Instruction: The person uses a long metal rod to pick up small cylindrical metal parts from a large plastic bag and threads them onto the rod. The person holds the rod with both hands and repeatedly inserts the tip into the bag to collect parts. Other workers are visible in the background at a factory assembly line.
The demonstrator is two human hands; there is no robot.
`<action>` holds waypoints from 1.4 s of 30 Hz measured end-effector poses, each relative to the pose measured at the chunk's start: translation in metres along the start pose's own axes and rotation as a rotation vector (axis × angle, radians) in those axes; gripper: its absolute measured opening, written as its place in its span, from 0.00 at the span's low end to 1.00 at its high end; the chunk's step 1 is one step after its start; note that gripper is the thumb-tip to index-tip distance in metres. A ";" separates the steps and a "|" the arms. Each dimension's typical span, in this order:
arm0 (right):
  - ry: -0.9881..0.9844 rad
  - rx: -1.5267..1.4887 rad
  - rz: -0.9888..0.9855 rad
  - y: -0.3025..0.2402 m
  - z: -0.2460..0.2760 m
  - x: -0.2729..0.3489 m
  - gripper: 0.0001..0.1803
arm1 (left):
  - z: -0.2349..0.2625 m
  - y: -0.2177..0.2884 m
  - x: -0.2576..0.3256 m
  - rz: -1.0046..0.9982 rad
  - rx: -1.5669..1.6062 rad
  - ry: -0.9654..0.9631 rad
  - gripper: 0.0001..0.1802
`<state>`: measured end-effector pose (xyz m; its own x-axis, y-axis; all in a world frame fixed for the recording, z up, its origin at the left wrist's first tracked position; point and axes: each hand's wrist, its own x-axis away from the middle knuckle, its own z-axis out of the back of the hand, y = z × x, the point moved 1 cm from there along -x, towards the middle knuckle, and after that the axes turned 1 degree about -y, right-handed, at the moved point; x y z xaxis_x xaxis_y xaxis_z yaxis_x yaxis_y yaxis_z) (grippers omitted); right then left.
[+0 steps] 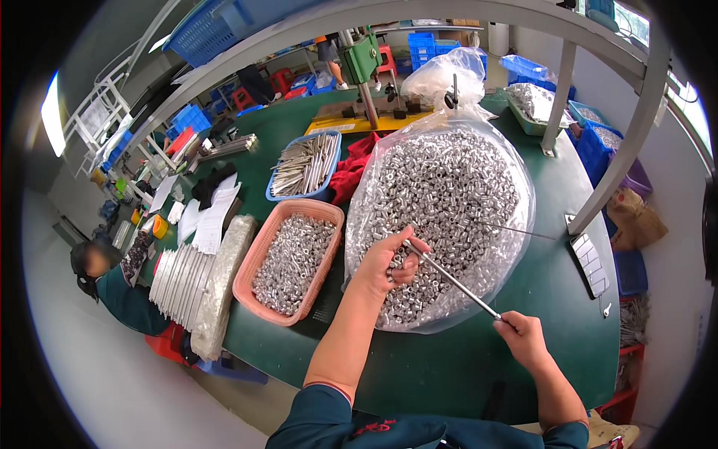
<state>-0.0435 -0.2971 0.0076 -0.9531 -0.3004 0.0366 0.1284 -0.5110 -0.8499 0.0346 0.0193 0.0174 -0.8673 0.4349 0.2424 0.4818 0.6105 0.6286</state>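
A slim silver metal rod (456, 283) slants across the front of a large clear plastic bag (527, 202) heaped with small metal sleeves (449, 179). My left hand (389, 262) is closed around the rod's upper end, above the heap; a few small sleeves seem to sit among its curled fingers. The rod's lower end is gripped by my right hand (522, 337), over the table at the bag's near right edge. A thin dark wire-like rod (520, 230) sticks out of the heap to the right.
Left of the bag stand a pink basket (247, 288) of metal sleeves and a blue basket (333, 179) of rods. A bench press (363, 67) stands behind. At right are a metal frame post (617, 165) and a phone (589, 263). A co-worker (127, 292) sits at far left.
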 end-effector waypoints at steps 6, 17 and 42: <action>-0.336 -0.570 -0.428 -0.006 -0.004 -0.002 0.12 | -0.006 0.001 0.001 -0.032 0.052 0.006 0.29; -0.342 -0.689 -0.413 -0.005 -0.006 -0.002 0.12 | 0.003 0.000 -0.004 -0.083 0.061 0.045 0.27; -0.140 -0.194 -0.231 0.001 -0.002 0.002 0.12 | -0.006 -0.003 -0.005 -0.304 -0.216 0.250 0.17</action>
<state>-0.0453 -0.2968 0.0062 -0.9023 -0.3091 0.3004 -0.1539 -0.4198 -0.8945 0.0370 0.0113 0.0186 -0.9818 0.0672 0.1775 0.1862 0.5224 0.8321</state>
